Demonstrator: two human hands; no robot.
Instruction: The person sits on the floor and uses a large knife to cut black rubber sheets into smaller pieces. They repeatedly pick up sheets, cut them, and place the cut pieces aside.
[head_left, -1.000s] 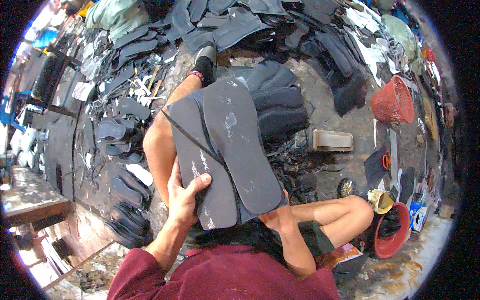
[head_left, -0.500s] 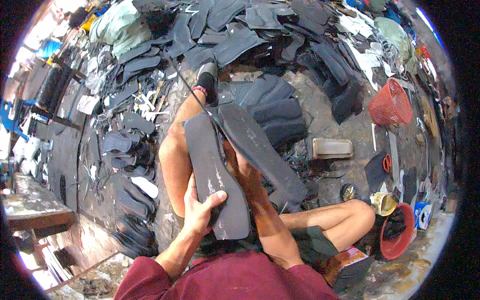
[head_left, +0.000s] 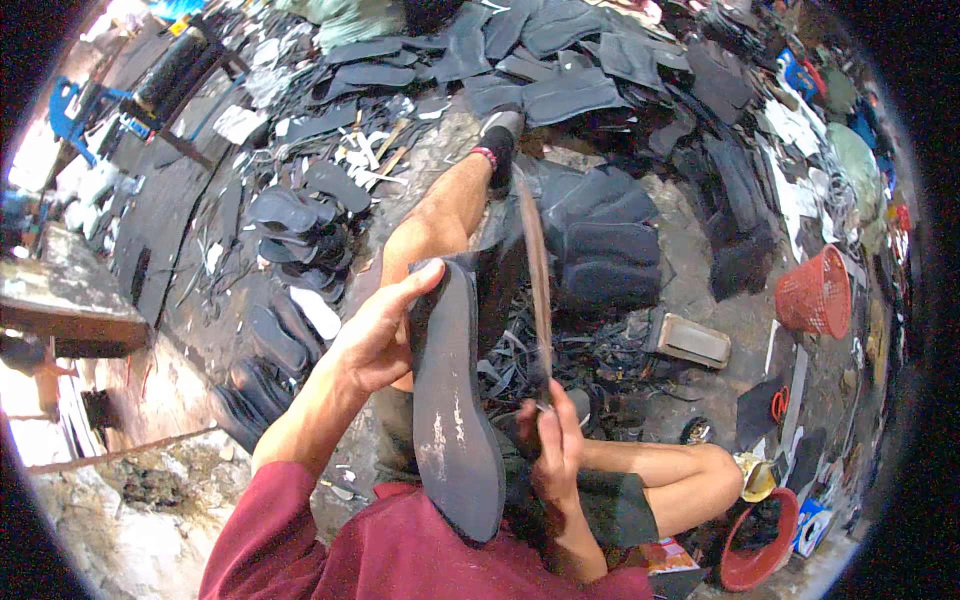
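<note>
My left hand [head_left: 375, 335] grips the far end of a dark grey shoe sole [head_left: 445, 410], thumb on top. Pale scuffs mark the sole's face, and its near end reaches over my maroon shirt. To its right, my right hand [head_left: 560, 445] is closed round the near end of a long, thin knife [head_left: 535, 265], whose motion-blurred blade points away from me. Blade and sole are apart. Between my legs lies a heap of thin black offcuts [head_left: 510, 350]. Just beyond it are stacked black sole pieces [head_left: 610, 250].
Piles of black sheet pieces [head_left: 570, 95] cover the far floor. More cut soles [head_left: 290, 215] are stacked at left, near a wooden bench [head_left: 70, 325]. At right are a pale block [head_left: 693, 341], a red basket [head_left: 815, 290], red-handled scissors [head_left: 779, 403] and a red tub [head_left: 735, 570].
My left hand has shifted from the sole's near part to its far end. The knife has swung right, away from the sole. The second dark piece beside the sole has dropped from its place.
</note>
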